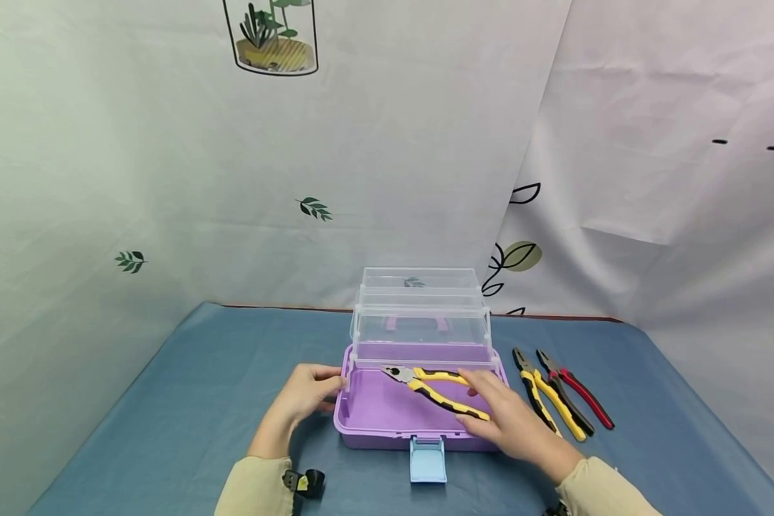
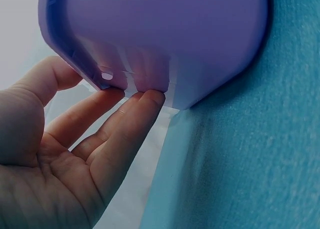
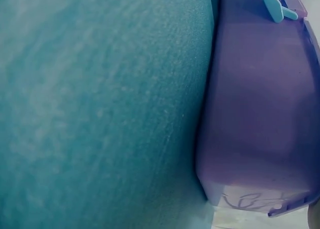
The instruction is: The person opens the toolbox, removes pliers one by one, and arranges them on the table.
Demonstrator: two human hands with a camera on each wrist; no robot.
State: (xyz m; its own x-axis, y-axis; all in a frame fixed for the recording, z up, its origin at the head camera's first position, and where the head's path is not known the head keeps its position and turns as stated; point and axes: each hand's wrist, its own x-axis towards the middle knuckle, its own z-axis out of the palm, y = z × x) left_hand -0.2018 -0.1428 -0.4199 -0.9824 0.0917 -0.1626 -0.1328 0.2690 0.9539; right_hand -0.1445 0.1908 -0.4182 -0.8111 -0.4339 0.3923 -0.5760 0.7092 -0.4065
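A purple toolbox (image 1: 387, 441) stands with its clear lid (image 1: 419, 326) raised at the back. My left hand (image 1: 303, 394) grips its left side, thumb at the rim and fingers against the outer wall (image 2: 145, 74). Over the box, my right hand (image 1: 499, 416) holds combination pliers (image 1: 398, 373) by their spread yellow-and-black handles, the metal nose pointing left. Whether the pliers touch the box floor I cannot tell. In the right wrist view the box's outside wall (image 3: 260, 99) fills the right side, and the pliers are out of sight.
Right of the box lie yellow-and-black pliers (image 1: 545, 394) and red-and-black pliers (image 1: 580, 390), side by side on the blue cloth (image 1: 168, 430). A light blue latch (image 1: 428, 460) hangs open at the box's front. Behind the table hangs a pale printed curtain (image 1: 393, 158).
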